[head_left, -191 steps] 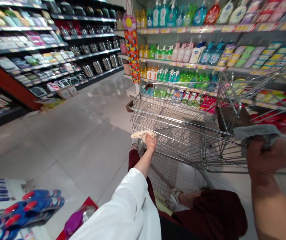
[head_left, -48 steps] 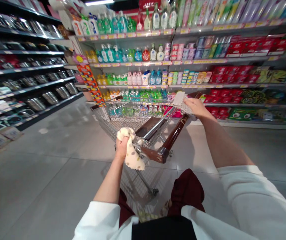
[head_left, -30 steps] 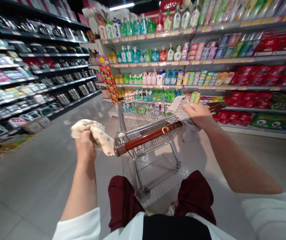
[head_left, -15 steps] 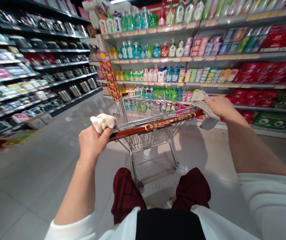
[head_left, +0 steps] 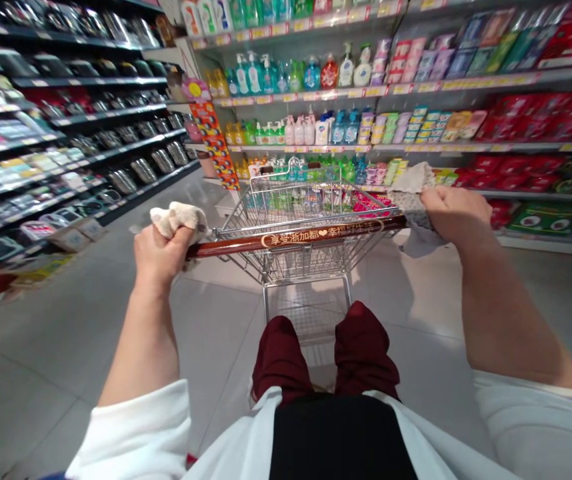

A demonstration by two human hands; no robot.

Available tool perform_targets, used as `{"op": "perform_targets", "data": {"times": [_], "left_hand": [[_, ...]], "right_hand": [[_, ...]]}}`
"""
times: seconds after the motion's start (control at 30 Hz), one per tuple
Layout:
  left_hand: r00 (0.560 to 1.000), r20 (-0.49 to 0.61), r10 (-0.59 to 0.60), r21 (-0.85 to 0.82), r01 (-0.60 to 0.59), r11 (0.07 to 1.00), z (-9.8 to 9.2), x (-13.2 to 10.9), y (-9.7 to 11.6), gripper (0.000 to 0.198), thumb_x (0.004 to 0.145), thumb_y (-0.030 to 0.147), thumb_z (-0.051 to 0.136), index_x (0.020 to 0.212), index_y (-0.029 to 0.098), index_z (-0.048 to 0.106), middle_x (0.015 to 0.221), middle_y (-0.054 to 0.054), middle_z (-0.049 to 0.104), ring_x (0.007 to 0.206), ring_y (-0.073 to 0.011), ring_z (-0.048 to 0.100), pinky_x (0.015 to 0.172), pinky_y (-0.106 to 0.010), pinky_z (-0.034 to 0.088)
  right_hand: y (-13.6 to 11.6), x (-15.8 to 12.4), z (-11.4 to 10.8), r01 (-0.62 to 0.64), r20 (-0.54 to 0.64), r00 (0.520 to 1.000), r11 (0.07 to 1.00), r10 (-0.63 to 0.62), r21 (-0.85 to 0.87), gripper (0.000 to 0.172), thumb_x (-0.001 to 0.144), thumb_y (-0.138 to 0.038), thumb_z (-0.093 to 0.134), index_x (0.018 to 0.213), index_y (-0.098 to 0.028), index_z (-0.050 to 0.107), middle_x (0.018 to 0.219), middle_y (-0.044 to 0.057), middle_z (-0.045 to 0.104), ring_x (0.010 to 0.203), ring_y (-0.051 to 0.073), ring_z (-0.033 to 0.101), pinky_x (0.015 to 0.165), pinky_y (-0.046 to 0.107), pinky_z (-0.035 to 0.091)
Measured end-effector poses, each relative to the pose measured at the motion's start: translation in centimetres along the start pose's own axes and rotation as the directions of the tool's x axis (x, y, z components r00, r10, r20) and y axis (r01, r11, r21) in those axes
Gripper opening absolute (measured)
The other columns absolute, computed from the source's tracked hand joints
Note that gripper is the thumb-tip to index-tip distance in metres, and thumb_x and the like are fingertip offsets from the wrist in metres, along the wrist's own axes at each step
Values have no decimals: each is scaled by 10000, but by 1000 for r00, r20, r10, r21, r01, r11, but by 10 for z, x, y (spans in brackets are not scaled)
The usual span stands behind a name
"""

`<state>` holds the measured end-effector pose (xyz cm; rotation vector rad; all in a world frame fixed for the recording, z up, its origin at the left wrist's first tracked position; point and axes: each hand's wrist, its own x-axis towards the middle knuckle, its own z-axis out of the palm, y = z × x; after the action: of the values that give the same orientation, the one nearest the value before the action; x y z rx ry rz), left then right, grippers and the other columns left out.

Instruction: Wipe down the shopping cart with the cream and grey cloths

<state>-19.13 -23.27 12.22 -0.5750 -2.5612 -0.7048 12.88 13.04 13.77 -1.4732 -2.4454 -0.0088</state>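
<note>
Supermarket aisle (head_left: 216,327): wire shopping cart (head_left: 296,267), before toiletry shelves (head_left: 306,95). Left hand (head_left: 160,257): closed on spotted cloth (head_left: 179,219), handlebar (head_left: 236,245) left end. Right hand (head_left: 459,212): clutching grey cloth (head_left: 411,200), right end; palm contact hidden. Risk: either cloth could slide, loosening grip.

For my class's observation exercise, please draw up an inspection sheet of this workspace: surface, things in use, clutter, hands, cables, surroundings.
Surface: tiled floor under the cart.
Things in use: wire shopping cart; its brown handle bears lettering and a heart; cream cloth and grey cloth at the handle's two ends.
Clutter: boxes low beside the left shelving, blurred.
Left hand: closed on the cream cloth at the handle's left end.
Right hand: closed on the grey cloth at the right end; its grip on the handle is hidden.
Cables: nothing seen.
Surroundings: facing shelves of bottles and packets; left shelving with metal pots.
</note>
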Motion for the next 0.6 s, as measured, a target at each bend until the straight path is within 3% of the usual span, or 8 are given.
{"op": "perform_targets", "data": {"times": [0.2, 0.4, 0.6], "left_hand": [[998, -7, 69, -147, -69, 987, -1, 4, -3, 463, 745, 564, 468, 769, 144, 659, 675, -17, 633, 807, -212, 653, 669, -321, 374], [989, 23, 146, -241, -136, 961, -2, 0, -2, 533, 739, 569, 472, 839, 95, 694, 669, -23, 669, 945, -274, 684, 695, -381, 361], [988, 13, 151, -288, -141, 947, -3, -8, 1, 497, 742, 579, 494, 778, 117, 672, 591, 4, 617, 933, -289, 673, 693, -386, 362]], "right_hand": [[2, -27, -6, -102, -47, 994, 995, 103, 22, 574, 976, -478, 258, 1135, -153, 703, 1159, 213, 675, 984, 277, 586, 651, 336, 253], [15, -49, -12, -148, -19, 989, 989, 148, 13, 604, 974, -495, 242, 1154, -138, 695, 1190, 237, 659, 997, 296, 589, 657, 347, 251], [28, -75, -22, -188, -18, 982, 982, 188, -10, 606, 971, -485, 214, 1176, -160, 683, 1174, 220, 667, 972, 283, 599, 627, 334, 241]]}}
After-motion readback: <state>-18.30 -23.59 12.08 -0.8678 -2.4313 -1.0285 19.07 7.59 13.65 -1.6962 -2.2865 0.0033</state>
